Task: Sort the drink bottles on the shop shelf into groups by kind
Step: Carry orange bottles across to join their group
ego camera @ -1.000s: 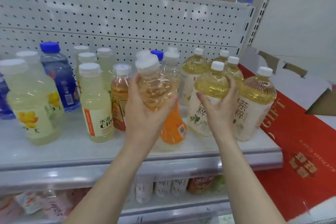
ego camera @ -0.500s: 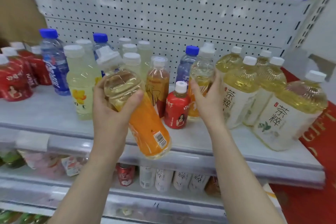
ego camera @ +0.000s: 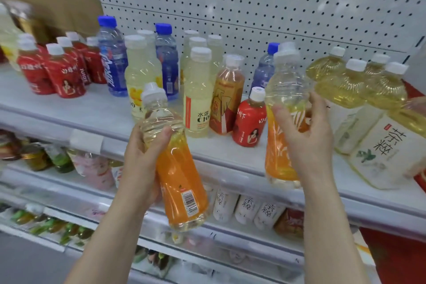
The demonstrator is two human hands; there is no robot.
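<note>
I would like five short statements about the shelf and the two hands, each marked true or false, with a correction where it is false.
1. The left hand holds an orange-label bottle tilted, in front of the shelf edge. True.
2. The right hand is empty. False: its grip is on a second orange-label bottle.
3. The small red bottle beside the right hand has a blue cap. False: its cap is white.
4. A group of red bottles stands at the left of the shelf. True.
5. The big yellow tea bottles stand left of the blue-cap bottles. False: they are at the right end.
</note>
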